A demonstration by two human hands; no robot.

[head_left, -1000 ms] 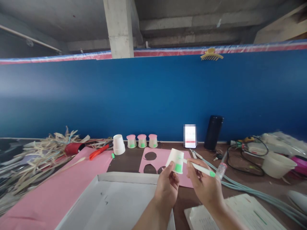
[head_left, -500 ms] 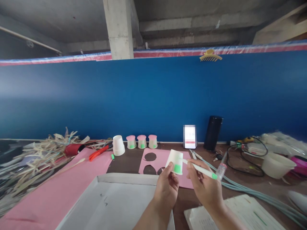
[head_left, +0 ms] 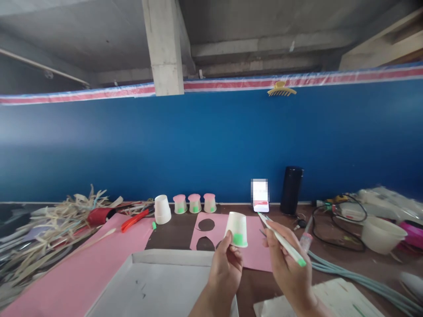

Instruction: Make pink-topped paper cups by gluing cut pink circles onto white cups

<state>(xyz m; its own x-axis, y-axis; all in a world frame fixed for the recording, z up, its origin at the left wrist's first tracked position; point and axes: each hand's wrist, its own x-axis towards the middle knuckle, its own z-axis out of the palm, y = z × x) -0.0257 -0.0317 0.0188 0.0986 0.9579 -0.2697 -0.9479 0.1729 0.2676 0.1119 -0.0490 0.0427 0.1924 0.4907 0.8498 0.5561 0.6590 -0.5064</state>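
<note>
Low in the head view, at about six o'clock, I see the left hand (head_left: 226,268) pinching a small white paper cup (head_left: 237,229) upside down between thumb and fingertips; a green patch shows on the cup's wall. At the cup's three o'clock, the right hand (head_left: 289,268) is closed around a white marker (head_left: 282,240) with a green end, its tip pointing up toward eleven o'clock and clear of the cup. Behind both hands a pink sheet (head_left: 254,246) with round holes cut out lies flat on the table. At eleven o'clock from the held cup, three pink-topped cups (head_left: 194,203) stand in a row by the blue wall, a plain white cup (head_left: 162,209) just beside them. A white tray (head_left: 155,281) lies below the left hand (any writing on the papers is too blurred to read).
</note>
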